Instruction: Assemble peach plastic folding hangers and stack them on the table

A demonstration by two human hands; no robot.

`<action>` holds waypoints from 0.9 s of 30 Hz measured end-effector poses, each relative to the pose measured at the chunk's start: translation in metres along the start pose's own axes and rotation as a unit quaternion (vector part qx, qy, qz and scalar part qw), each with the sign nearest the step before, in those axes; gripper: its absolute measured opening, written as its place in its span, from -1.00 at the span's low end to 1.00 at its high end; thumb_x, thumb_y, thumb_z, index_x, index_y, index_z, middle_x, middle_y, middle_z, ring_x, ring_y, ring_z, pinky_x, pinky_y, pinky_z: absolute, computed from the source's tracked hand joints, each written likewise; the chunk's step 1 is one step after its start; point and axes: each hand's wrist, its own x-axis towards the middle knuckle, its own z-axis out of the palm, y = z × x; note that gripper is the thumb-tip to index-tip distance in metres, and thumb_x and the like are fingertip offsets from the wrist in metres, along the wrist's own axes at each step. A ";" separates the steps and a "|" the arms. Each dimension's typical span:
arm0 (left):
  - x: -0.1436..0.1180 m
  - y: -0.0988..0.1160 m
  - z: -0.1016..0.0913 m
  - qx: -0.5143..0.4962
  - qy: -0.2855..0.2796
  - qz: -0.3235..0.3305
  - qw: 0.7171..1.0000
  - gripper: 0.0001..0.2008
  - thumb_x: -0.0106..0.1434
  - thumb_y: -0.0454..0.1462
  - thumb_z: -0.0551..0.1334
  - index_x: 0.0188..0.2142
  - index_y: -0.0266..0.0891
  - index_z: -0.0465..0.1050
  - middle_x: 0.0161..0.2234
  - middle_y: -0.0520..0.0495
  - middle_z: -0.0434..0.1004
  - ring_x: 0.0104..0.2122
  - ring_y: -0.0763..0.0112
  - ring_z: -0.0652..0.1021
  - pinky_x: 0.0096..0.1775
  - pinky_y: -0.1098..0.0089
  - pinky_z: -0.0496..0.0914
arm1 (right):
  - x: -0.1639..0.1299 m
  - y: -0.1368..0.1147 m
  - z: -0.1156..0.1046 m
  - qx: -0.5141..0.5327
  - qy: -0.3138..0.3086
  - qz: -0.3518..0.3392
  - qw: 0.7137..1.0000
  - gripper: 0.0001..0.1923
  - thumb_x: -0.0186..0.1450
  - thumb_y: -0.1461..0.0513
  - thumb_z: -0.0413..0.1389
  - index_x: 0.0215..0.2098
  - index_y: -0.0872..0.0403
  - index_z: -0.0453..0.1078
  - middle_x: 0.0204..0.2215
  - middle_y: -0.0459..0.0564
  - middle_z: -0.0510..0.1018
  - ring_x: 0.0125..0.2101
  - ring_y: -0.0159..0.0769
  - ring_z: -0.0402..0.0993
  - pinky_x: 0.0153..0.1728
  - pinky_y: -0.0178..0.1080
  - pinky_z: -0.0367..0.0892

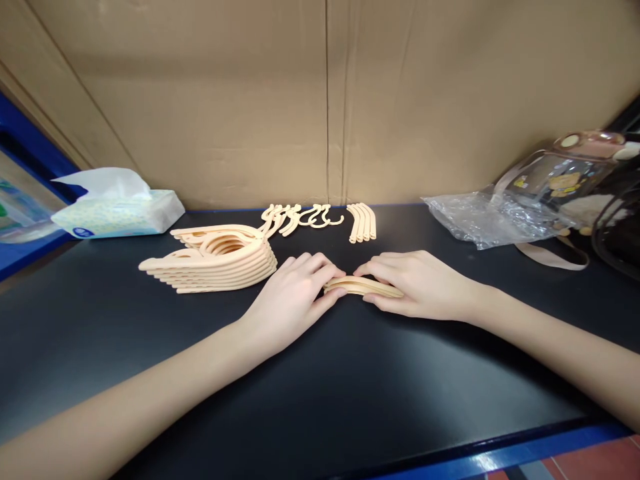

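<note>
My left hand (300, 293) pinches the left end of a curved beige hanger piece (361, 285) between thumb and fingers. Its right end lies in my right hand (417, 283), whose fingers close around it. The piece is held low over the black table, and my fingers cover both of its ends. Left of my left hand, a stack of beige hangers (225, 260) lies flat with the hooks pointing back. Behind my hands are several loose beige hooks (315, 216) and a row of short curved hanger pieces (363, 222).
A tissue pack (120, 212) sits at the back left. On the right are a crumpled clear plastic bag (493, 217) and a clear bottle with a strap (565, 173). Cardboard (250, 100) stands along the back of the black table (350, 387).
</note>
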 end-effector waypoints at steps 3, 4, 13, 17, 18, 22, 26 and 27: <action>0.001 0.000 -0.001 0.017 -0.001 0.007 1.000 -0.75 0.37 -0.14 0.06 -0.11 -0.19 0.39 -0.19 -0.04 0.44 -0.22 0.30 0.42 -0.22 0.28 0.28 | -0.001 0.001 0.000 -0.006 0.003 -0.006 1.000 -0.71 0.34 0.11 -0.03 -0.07 0.06 0.34 -0.32 -0.03 0.49 -0.34 -0.29 0.42 -0.36 -0.28 0.23; 0.001 0.000 -0.001 0.023 -0.001 0.010 1.000 -0.75 0.36 -0.13 0.07 -0.11 -0.19 0.40 -0.19 -0.05 0.44 -0.22 0.30 0.42 -0.22 0.28 0.28 | -0.002 0.002 0.000 -0.007 0.004 -0.008 1.000 -0.71 0.33 0.11 -0.03 -0.07 0.06 0.35 -0.33 -0.03 0.49 -0.34 -0.29 0.41 -0.37 -0.28 0.22; 0.002 0.003 -0.002 0.011 0.004 0.010 1.000 -0.84 0.34 -0.20 0.09 -0.19 -0.20 0.39 -0.25 -0.03 0.44 -0.25 0.30 0.41 -0.23 0.29 0.27 | 0.000 0.000 0.002 0.045 0.022 0.016 0.999 -0.81 0.32 0.13 0.00 -0.24 0.06 0.37 -0.39 -0.08 0.46 -0.42 -0.36 0.36 -0.45 -0.32 0.16; 0.001 0.003 -0.001 0.005 0.002 0.012 1.000 -0.86 0.32 -0.23 0.10 -0.19 -0.20 0.38 -0.26 -0.02 0.42 -0.27 0.31 0.39 -0.24 0.29 0.26 | 0.000 0.000 0.003 0.056 0.025 0.019 0.998 -0.82 0.32 0.14 -0.01 -0.27 0.07 0.35 -0.41 -0.10 0.43 -0.45 -0.39 0.33 -0.46 -0.33 0.14; 0.001 0.003 -0.001 0.004 0.002 0.014 1.000 -0.85 0.32 -0.24 0.10 -0.18 -0.20 0.38 -0.25 -0.02 0.42 -0.27 0.31 0.39 -0.24 0.28 0.26 | 0.000 0.000 0.004 0.060 0.026 0.019 0.998 -0.81 0.32 0.14 0.00 -0.26 0.07 0.35 -0.41 -0.10 0.43 -0.45 -0.39 0.32 -0.46 -0.33 0.14; 0.001 0.005 -0.004 0.005 -0.004 0.025 1.000 -0.84 0.30 -0.24 0.09 -0.16 -0.20 0.36 -0.24 -0.03 0.41 -0.28 0.30 0.37 -0.26 0.27 0.24 | 0.000 -0.001 0.005 0.082 0.025 0.017 0.996 -0.77 0.33 0.09 0.01 -0.22 0.07 0.36 -0.40 -0.11 0.41 -0.46 -0.40 0.30 -0.46 -0.33 0.15; 0.001 0.007 -0.006 0.013 -0.006 0.031 0.999 -0.89 0.26 -0.24 0.10 -0.28 -0.20 0.35 -0.35 0.00 0.39 -0.35 0.33 0.35 -0.30 0.28 0.21 | 0.000 -0.003 0.003 0.097 0.019 0.010 0.995 -0.75 0.31 0.06 0.03 -0.22 0.05 0.37 -0.43 -0.13 0.39 -0.48 -0.42 0.28 -0.46 -0.34 0.13; 0.001 0.008 -0.006 0.014 -0.005 0.033 0.999 -0.91 0.23 -0.25 0.10 -0.31 -0.21 0.33 -0.37 0.01 0.38 -0.37 0.33 0.34 -0.31 0.29 0.20 | 0.000 -0.003 0.003 0.104 0.017 0.009 0.994 -0.74 0.31 0.04 0.04 -0.25 0.05 0.37 -0.45 -0.14 0.38 -0.50 -0.43 0.27 -0.47 -0.35 0.12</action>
